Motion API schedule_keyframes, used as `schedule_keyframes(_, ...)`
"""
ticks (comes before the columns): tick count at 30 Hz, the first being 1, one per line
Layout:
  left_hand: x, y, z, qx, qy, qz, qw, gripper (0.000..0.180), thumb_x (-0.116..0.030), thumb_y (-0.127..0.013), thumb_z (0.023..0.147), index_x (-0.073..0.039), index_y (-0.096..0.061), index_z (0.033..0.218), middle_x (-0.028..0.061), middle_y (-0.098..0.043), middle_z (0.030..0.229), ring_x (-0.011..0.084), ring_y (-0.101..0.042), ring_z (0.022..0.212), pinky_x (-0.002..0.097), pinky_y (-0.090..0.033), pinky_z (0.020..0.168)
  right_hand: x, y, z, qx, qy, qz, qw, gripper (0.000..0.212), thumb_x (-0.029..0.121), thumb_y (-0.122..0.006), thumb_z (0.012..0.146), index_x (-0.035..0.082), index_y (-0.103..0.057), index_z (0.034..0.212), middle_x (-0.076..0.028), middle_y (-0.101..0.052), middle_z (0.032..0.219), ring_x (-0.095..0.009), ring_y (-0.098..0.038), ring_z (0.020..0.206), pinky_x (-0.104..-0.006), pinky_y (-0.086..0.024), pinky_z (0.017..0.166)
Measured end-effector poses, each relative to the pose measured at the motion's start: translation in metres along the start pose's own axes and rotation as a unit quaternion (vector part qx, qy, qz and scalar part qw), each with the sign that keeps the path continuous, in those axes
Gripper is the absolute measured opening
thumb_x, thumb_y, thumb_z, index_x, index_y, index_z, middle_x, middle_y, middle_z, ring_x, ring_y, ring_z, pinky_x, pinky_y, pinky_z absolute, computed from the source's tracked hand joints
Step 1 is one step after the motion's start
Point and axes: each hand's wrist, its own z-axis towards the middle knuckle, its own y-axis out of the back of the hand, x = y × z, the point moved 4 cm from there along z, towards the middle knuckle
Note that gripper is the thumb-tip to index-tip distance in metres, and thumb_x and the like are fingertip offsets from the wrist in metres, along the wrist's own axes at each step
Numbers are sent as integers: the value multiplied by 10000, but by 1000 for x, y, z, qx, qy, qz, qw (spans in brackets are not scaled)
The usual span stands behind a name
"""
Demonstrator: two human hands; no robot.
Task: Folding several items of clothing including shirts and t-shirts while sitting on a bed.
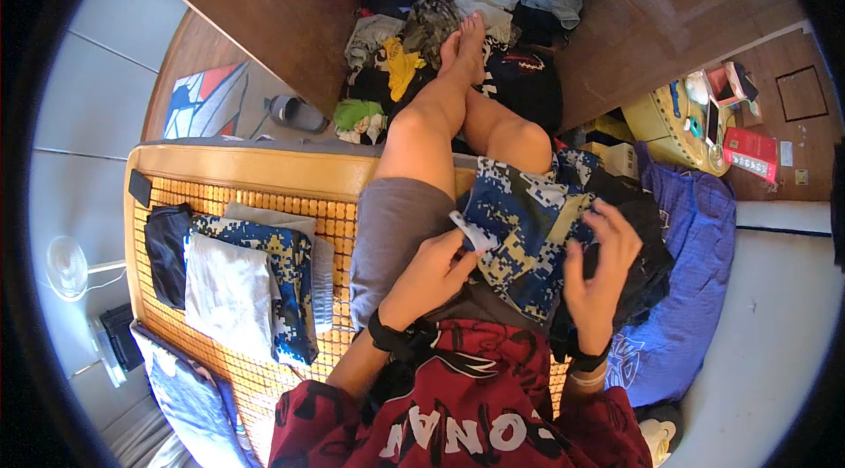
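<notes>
Cloth in blue, white and khaki pixel camouflage (525,239) lies over the person's grey fabric shorts (396,230), near the far edge of the tan padded bed (290,167). The left hand (429,279) pinches its pale border (476,234); the right hand (606,270) stands wide at its right side, touching or not I can't tell. Folded grey, black and camouflage garments (231,296) lie toward the bed's left edge. Beyond, a brown wooden wardrobe (264,19) holds heaped clothes (403,70).

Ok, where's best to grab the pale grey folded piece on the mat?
Probably pinch the pale grey piece along its right edge, coming from the right: it lies flat atop the folded camouflage cloth, uncovered, and that edge is nearest your left hand.
</notes>
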Motion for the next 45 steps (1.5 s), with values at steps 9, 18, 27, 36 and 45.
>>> schedule_keyframes(9, -4, 36, -15, -230, -99, -306, 918, 217, -142, -655, 1106, -17, -684, 1281, -10, -710, 1192, 73, -604, 1123, 271, -479, 1035, 14, -36, 7, 143, 88, 74, 983, 302, 87, -876, 789, 40, -703, 1032, -139, -672, 1324, -407, -559, 1305, -515, -435, 1109)
schedule_keyframes(18, -57, 78, -7, -364, -112, -212, 900, 153, -230, -656, 1113, -126, -622, 1006, -110, -543, 887, 11, -457, 799, 221, -391, 686, 6, 40, 85, -85, 41, 160, 983, 114, 24, -645, 1014, -44, -625, 925, -103, -653, 935, -192, -580, 831, -294, -455, 776)
schedule_keyframes(27, -103, 176, -23, -442, -358, -372, 733, 521, -463, -584, 1122, -53, -580, 1442, 95, -638, 1436, 226, -597, 1287, 430, -431, 1159, -54, 117, 103, -258, -28, 140, 956, 222, 92, -610, 1104, -93, -663, 994, 10, -611, 852, -86, -499, 820, -280, -435, 728)
schedule_keyframes(36, -83, 198, -8, -431, -293, -426, 739, 484, -439, -554, 1137, -110, -579, 1491, 61, -683, 1426, 209, -648, 1249, 401, -491, 1101, -101, 98, 99, -217, -112, 137, 960, 326, 161, -669, 1083, -65, -618, 854, -7, -556, 722, -80, -466, 716, -296, -404, 628)
schedule_keyframes(45, -181, 195, -31, -193, -513, -348, 761, 515, -494, -514, 1140, -130, -564, 1501, 81, -695, 1369, 173, -674, 1130, 317, -547, 879, -112, 139, 102, -286, -41, 375, 881, 199, 158, -630, 1089, -1, -727, 1160, -52, -725, 1017, -124, -674, 880, -307, -550, 816)
